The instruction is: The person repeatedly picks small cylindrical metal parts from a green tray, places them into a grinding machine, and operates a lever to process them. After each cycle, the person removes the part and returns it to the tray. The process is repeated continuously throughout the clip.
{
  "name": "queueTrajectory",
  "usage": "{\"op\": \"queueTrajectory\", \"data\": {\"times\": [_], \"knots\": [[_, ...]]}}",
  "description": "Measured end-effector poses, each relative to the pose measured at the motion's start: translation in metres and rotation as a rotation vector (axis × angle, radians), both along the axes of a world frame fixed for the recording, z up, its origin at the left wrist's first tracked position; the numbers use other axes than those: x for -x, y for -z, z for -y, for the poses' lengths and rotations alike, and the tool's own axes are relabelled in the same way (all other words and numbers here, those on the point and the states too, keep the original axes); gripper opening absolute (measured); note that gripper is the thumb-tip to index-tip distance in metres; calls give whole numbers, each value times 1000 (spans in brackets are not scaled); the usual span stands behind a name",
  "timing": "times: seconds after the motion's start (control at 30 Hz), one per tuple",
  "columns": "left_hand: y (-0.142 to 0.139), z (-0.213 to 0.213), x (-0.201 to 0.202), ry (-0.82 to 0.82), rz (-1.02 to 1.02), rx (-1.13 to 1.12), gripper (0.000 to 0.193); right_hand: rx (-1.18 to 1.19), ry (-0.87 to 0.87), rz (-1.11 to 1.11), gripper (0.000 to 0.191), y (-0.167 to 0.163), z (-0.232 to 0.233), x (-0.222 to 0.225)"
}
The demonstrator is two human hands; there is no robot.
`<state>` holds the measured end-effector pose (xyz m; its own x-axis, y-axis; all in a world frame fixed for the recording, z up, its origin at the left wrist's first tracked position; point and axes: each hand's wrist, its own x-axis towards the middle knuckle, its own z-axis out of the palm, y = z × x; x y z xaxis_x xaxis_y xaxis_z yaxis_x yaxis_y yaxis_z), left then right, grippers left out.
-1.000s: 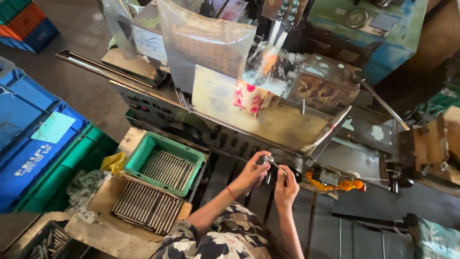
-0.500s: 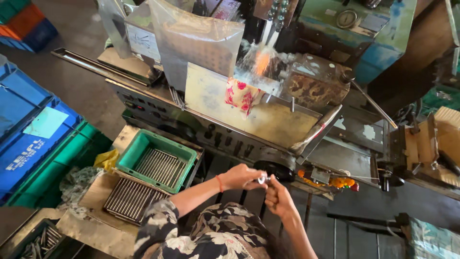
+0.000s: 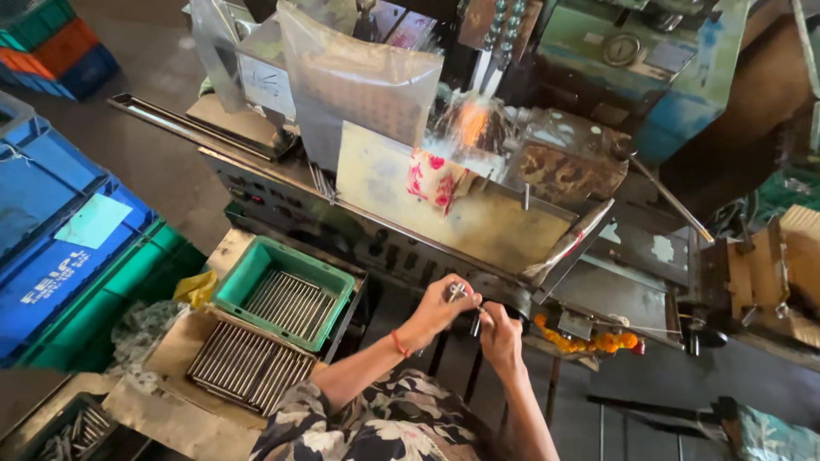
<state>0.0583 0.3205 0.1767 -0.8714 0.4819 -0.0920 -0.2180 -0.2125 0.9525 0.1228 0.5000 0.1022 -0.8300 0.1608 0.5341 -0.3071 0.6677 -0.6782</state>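
Both hands meet just right of the green plastic crate of metal rods — the left hand pinching a short silvery metal rod, the right hand gripping a darker rod pointing downward; the silvery rod's axis is unclear.

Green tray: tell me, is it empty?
No, the green tray holds a row of metal rods lying side by side.

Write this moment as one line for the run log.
left hand: holds metal rod | right hand: holds another rod | green tray: rods inside
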Motion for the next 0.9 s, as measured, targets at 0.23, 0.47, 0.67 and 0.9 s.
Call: {"op": "queueTrajectory", "data": {"times": [0.23,0.47,0.67,0.9], "knots": [[1,4,-18,-21,0,-6,23,-80,-104,3,40,13,-12,-12],[-9,8,-14,1,-256,-120,20,150,-86,39,50,-26,9,-21],[-27,32,15,324,175,-216,17,242,-595,537,46,-94,5,-11],[-44,34,0,228,113,-356,19,-12,-732,188,41,-123,4,6]]}}
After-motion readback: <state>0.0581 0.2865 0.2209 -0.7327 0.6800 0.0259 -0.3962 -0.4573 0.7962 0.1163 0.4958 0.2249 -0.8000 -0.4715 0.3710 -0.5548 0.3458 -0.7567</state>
